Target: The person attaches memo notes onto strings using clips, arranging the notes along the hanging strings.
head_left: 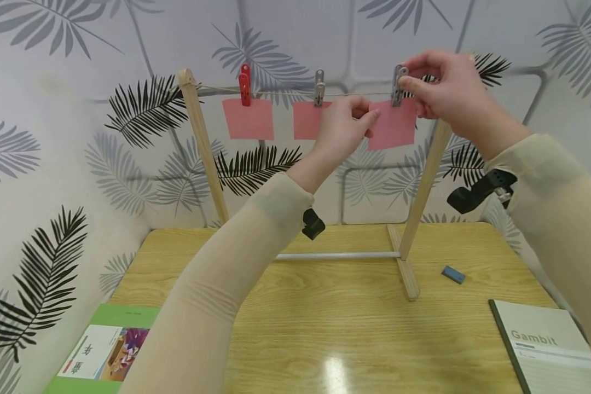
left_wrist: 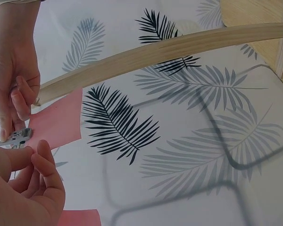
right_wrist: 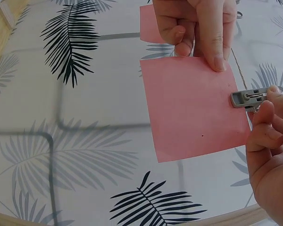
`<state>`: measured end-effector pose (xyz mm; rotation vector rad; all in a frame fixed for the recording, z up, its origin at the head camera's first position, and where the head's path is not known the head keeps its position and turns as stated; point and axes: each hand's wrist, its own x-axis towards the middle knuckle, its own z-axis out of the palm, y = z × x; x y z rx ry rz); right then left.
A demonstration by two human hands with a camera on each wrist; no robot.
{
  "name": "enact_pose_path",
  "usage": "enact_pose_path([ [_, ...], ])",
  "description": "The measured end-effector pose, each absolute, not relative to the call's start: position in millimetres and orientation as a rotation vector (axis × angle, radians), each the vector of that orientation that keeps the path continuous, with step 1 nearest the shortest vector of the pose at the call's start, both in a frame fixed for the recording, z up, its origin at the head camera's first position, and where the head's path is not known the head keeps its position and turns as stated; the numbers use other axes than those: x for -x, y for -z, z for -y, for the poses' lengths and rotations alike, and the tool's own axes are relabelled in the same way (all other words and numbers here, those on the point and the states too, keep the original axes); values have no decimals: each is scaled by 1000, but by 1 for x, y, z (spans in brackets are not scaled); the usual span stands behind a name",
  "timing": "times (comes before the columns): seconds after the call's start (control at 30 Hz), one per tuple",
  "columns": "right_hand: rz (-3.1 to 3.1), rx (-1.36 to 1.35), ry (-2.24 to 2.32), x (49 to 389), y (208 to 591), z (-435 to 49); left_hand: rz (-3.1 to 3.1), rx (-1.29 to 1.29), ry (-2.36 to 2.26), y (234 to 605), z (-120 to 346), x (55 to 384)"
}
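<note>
At the right end of a string on a wooden frame, a square pink paper (head_left: 393,131) hangs under a grey clip (head_left: 397,90). My right hand (head_left: 455,90) pinches the handles of that clip between thumb and fingers. My left hand (head_left: 342,123) holds the paper's left edge near its top, thumb against one face, as the right wrist view shows with the paper (right_wrist: 193,108) and clip (right_wrist: 249,98). The clip's jaws overlap the paper's top edge. Further left, a second grey clip (head_left: 319,90) and a red clip (head_left: 245,85) each hold a pink paper (head_left: 248,121) on the string.
The frame's wooden posts (head_left: 426,183) rise from the table (head_left: 325,317), joined low by a white bar (head_left: 342,255). A blue eraser-like block (head_left: 453,274) and a notebook (head_left: 546,339) lie right; a green book (head_left: 103,350) lies left. Leaf-patterned wall stands close behind.
</note>
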<state>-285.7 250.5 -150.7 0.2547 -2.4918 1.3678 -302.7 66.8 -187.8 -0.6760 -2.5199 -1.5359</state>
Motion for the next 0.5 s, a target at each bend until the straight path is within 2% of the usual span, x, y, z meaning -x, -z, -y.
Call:
enact_pose_path([
  [0.5, 2493, -248, -1364, 287, 153, -254, 2497, 677, 1607, 193, -61, 305],
])
